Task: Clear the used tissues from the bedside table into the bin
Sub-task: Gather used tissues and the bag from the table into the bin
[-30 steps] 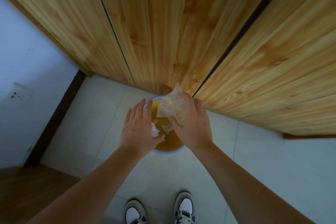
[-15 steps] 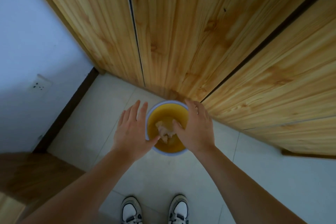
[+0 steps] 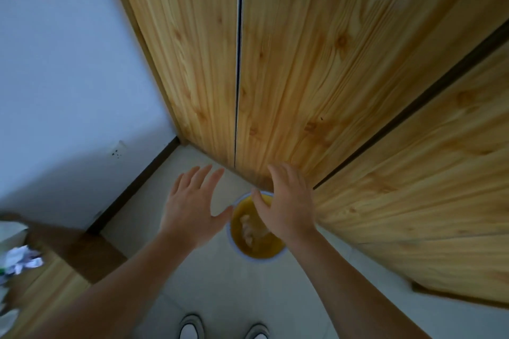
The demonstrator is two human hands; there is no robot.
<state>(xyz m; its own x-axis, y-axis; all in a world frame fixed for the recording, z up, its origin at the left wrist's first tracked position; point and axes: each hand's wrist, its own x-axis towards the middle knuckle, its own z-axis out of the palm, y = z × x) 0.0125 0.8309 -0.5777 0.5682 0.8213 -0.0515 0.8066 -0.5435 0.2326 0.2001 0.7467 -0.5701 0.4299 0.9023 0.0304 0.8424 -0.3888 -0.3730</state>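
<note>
A small round bin [image 3: 254, 253] with a yellow inside and pale rim stands on the floor by the wardrobe. Crumpled tissues [image 3: 248, 228] lie inside it. My right hand [image 3: 286, 201] hovers over the bin's far right rim, fingers spread, holding nothing. My left hand [image 3: 192, 203] is to the left of the bin, palm down, fingers apart and empty. At the left edge, a crumpled white tissue [image 3: 20, 259] lies on the wooden bedside table [image 3: 55, 278].
Tall pine wardrobe doors [image 3: 316, 63] rise just behind the bin. A white wall [image 3: 63, 77] with a socket [image 3: 115, 147] is at the left. My two shoes [image 3: 190, 329] stand on the pale tiled floor [image 3: 234, 292].
The tissues left my hands and landed in the bin. Both hands rose from the bin with fingers spread. The view swung left, bringing the bedside table into sight.
</note>
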